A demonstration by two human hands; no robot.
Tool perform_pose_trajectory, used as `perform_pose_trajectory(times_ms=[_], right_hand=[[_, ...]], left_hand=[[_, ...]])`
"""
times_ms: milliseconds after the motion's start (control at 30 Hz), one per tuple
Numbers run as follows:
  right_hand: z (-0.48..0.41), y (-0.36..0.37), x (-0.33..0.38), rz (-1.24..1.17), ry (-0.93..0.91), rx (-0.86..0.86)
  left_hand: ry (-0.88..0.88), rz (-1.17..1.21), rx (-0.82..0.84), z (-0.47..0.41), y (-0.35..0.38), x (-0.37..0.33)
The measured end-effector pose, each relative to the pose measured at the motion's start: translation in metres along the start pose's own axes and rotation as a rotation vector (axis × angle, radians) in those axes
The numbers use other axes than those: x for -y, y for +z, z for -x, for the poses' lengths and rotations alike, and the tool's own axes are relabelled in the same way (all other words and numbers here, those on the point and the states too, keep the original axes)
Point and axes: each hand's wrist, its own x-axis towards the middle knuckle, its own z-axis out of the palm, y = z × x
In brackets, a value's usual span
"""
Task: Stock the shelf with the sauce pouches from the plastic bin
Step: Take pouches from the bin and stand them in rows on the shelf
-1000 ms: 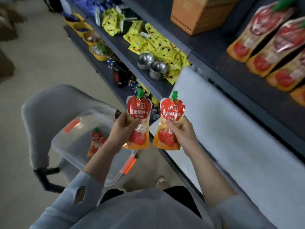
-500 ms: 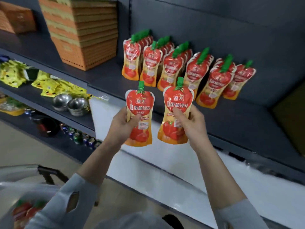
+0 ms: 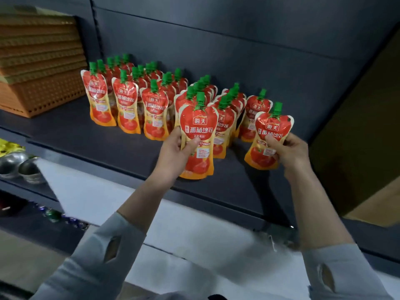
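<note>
My left hand (image 3: pixel 173 151) grips a red and yellow sauce pouch (image 3: pixel 198 124) with a green cap, upright over the front of the dark shelf (image 3: pixel 97 144). A second pouch (image 3: pixel 270 133) is held upright by my right hand (image 3: pixel 292 151), at the right end of the rows. Several rows of the same pouches (image 3: pixel 129 105) stand on the shelf behind both hands. The plastic bin is out of view.
A stack of orange perforated baskets (image 3: pixel 41 83) fills the shelf's left end. A brown board (image 3: pixel 359 137) closes the right side. On the lower shelf at the left sit metal bowls (image 3: pixel 19 167) and yellow packets (image 3: pixel 8 146).
The view has swung from the bin up to the shelf. Both hands have carried their pouches forward and apart, over the shelf in front of the rows.
</note>
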Motion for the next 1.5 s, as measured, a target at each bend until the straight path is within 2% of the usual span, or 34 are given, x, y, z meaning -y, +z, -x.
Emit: perform_pose_trajectory(times_ms=[233,467,733,833,900,933,1000,1100,1167,1367,1500], right_hand=[[-0.063,0.014,-0.024,-0.039,0.091,0.015],[-0.100,0.037,-0.030,0.021,0.045,0.035],[-0.105,0.043,-0.029,0.159,0.030,-0.023],[-0.087,0.036,-0.025,0.275,-0.081,-0.156],[-0.064,0.033,-0.018,0.250,-0.220,-0.253],[-0.050,0.034,-0.014,0.202,-0.280,-0.228],[-0.022,0.036,-0.006,0.106,-0.339,-0.035],[0.009,0.037,0.005,0.017,-0.278,0.342],[0.014,0.034,0.006,-0.011,-0.246,0.433],[0.003,-0.001,0.008,-0.055,-0.233,0.388],[-0.013,-0.019,0.004,-0.014,-0.279,0.235]], left_hand=[[-0.011,0.006,-0.017,-0.017,0.025,0.015],[-0.030,-0.019,-0.044,-0.024,0.029,0.023],[-0.046,-0.044,-0.026,-0.024,0.028,0.027],[-0.049,-0.040,-0.011,-0.021,0.030,0.026],[-0.052,-0.029,0.002,-0.018,0.034,0.027],[-0.050,-0.021,0.015,-0.016,0.036,0.029],[-0.047,-0.027,0.046,-0.011,0.044,0.033],[-0.057,-0.013,0.101,-0.006,0.058,0.037],[-0.060,0.009,0.134,-0.005,0.068,0.038],[-0.041,-0.008,0.222,-0.004,0.095,0.037],[0.026,-0.190,0.203,-0.002,0.105,0.051]])
